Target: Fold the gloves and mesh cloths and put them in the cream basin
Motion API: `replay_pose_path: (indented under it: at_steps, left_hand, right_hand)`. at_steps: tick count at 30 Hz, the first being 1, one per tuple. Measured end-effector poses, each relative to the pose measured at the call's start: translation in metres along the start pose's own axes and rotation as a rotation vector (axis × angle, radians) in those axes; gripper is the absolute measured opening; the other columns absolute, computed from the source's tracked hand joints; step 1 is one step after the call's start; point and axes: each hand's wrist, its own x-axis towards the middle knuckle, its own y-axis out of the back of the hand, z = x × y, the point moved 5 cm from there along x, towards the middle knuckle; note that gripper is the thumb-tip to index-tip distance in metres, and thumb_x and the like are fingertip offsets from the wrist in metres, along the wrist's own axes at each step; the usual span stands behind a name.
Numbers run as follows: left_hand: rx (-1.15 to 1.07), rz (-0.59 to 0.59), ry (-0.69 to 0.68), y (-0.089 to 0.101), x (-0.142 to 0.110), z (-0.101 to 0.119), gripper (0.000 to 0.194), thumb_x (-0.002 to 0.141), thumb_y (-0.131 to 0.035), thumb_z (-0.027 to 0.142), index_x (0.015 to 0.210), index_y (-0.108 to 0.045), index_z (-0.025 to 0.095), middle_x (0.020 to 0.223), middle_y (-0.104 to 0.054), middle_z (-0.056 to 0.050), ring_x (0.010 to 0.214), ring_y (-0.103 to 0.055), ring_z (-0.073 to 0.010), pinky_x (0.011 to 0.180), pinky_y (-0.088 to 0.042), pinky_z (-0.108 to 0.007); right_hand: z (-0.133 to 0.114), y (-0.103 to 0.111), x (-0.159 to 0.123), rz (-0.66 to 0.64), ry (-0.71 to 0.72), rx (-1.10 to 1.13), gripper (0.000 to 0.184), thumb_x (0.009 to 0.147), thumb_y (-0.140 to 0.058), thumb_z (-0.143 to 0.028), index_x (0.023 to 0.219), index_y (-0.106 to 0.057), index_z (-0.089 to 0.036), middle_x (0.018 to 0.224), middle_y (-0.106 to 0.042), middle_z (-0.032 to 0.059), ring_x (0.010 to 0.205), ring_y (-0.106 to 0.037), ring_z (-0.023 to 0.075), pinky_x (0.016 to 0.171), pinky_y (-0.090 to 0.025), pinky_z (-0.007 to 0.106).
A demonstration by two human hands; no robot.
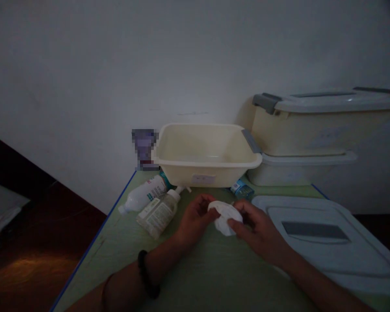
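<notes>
Above the green table (pixel 117 260), my left hand (pixel 196 221) and my right hand (pixel 255 232) both grip a small crumpled white piece (pixel 226 216), thin and soft-looking. Whether it is tissue or cloth I cannot tell. Both thumbs press on its near face; the other fingers are partly hidden behind it. To the left of my left hand lie a clear pump bottle (pixel 159 214) and a white bottle with a green end (pixel 146 193). A small blue-labelled clear bottle (pixel 242 190) lies just beyond my right hand.
An open cream bin (pixel 208 164) with a grey handle stands behind my hands. Two lidded bins, an upper bin (pixel 312 130) and a lower bin (pixel 289 173), are stacked at the back right. A pale lid (pixel 315 208) lies on the right. The wall (pixel 195 56) closes off the back.
</notes>
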Motion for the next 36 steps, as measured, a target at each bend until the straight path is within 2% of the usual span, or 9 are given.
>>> replay_pose_path:
  at_steps: [3,7,9,15,20,22,25,30,36]
  left_hand:
    - [0.086,0.075,-0.091,0.004,-0.002,0.006,0.024,0.062,-0.067,0.017,0.071,-0.045,0.018,0.065,-0.049,0.005,0.058,-0.043,-0.0087,0.055,-0.034,-0.021]
    - [0.209,0.125,-0.140,0.009,-0.006,0.011,0.026,0.064,-0.062,0.013,0.060,-0.037,0.019,0.057,-0.038,0.007,0.055,-0.032,-0.0082,0.052,-0.028,-0.021]
    - [0.258,0.116,-0.129,0.011,-0.007,0.011,0.026,0.065,-0.061,0.015,0.058,-0.037,0.019,0.055,-0.038,0.007,0.054,-0.031,-0.0085,0.051,-0.027,-0.021]
    - [0.289,0.060,-0.085,0.005,-0.007,0.011,0.024,0.066,-0.065,0.021,0.064,-0.041,0.019,0.058,-0.044,0.006,0.055,-0.038,-0.0092,0.052,-0.032,-0.021]
    - [0.254,-0.052,-0.027,-0.007,-0.008,0.013,0.021,0.062,-0.066,0.020,0.076,-0.051,0.017,0.068,-0.055,0.002,0.062,-0.048,-0.0117,0.056,-0.039,-0.022]
    - [0.267,-0.034,-0.023,-0.006,-0.007,0.013,0.020,0.061,-0.066,0.017,0.075,-0.053,0.017,0.067,-0.055,0.002,0.060,-0.048,-0.0110,0.056,-0.039,-0.021]
    - [0.285,0.011,-0.020,-0.001,-0.006,0.010,0.018,0.062,-0.065,0.014,0.076,-0.054,0.017,0.066,-0.055,0.003,0.058,-0.047,-0.0101,0.054,-0.038,-0.021]
    - [0.125,0.008,0.020,0.002,-0.005,0.003,0.020,0.063,-0.068,0.018,0.080,-0.056,0.018,0.068,-0.056,0.003,0.057,-0.048,-0.0093,0.052,-0.037,-0.020]
    - [-0.077,0.000,0.116,0.002,-0.006,0.002,0.023,0.064,-0.070,0.020,0.084,-0.058,0.020,0.072,-0.059,0.002,0.057,-0.052,-0.0099,0.053,-0.039,-0.020]
  right_hand:
    - [-0.009,0.000,-0.001,0.051,0.138,-0.141,0.011,0.082,-0.053,-0.020,0.074,-0.046,-0.020,0.067,-0.049,-0.0029,0.058,-0.047,0.0104,0.054,-0.038,0.023]
    - [-0.026,-0.009,-0.008,-0.137,0.266,-0.108,0.009,0.087,-0.050,-0.024,0.078,-0.050,-0.020,0.071,-0.053,-0.0012,0.063,-0.051,0.0106,0.057,-0.041,0.023]
    - [-0.027,-0.010,-0.009,-0.162,0.210,-0.006,0.015,0.092,-0.043,-0.027,0.083,-0.053,-0.020,0.073,-0.056,0.0000,0.063,-0.053,0.0104,0.056,-0.043,0.023]
    - [-0.001,0.000,-0.003,0.025,-0.116,0.237,0.022,0.092,-0.044,-0.037,0.106,-0.048,-0.021,0.089,-0.059,0.0040,0.049,-0.049,0.0075,0.038,-0.039,0.020]
    - [-0.004,0.008,0.004,0.073,0.016,-0.024,0.042,0.084,-0.056,-0.024,0.124,-0.044,-0.024,0.134,-0.041,0.0110,0.077,-0.058,0.0103,0.064,-0.051,0.026]
    - [-0.006,0.007,0.006,0.038,0.016,-0.086,0.032,0.084,-0.056,-0.023,0.116,-0.050,-0.021,0.123,-0.051,0.0097,0.078,-0.059,0.0119,0.066,-0.050,0.027]
    - [-0.005,0.007,0.006,0.002,-0.040,-0.151,0.014,0.086,-0.053,-0.027,0.097,-0.054,-0.019,0.086,-0.064,0.0035,0.067,-0.059,0.0127,0.059,-0.046,0.026]
    - [-0.004,0.012,0.006,0.039,-0.021,-0.196,0.011,0.088,-0.051,-0.031,0.091,-0.052,-0.020,0.073,-0.062,-0.0006,0.061,-0.058,0.0117,0.054,-0.041,0.024]
    - [0.007,0.021,0.007,0.093,-0.170,0.106,0.022,0.088,-0.049,-0.042,0.087,-0.051,-0.020,0.053,-0.045,-0.0077,0.039,-0.046,0.0072,0.037,-0.037,0.020]
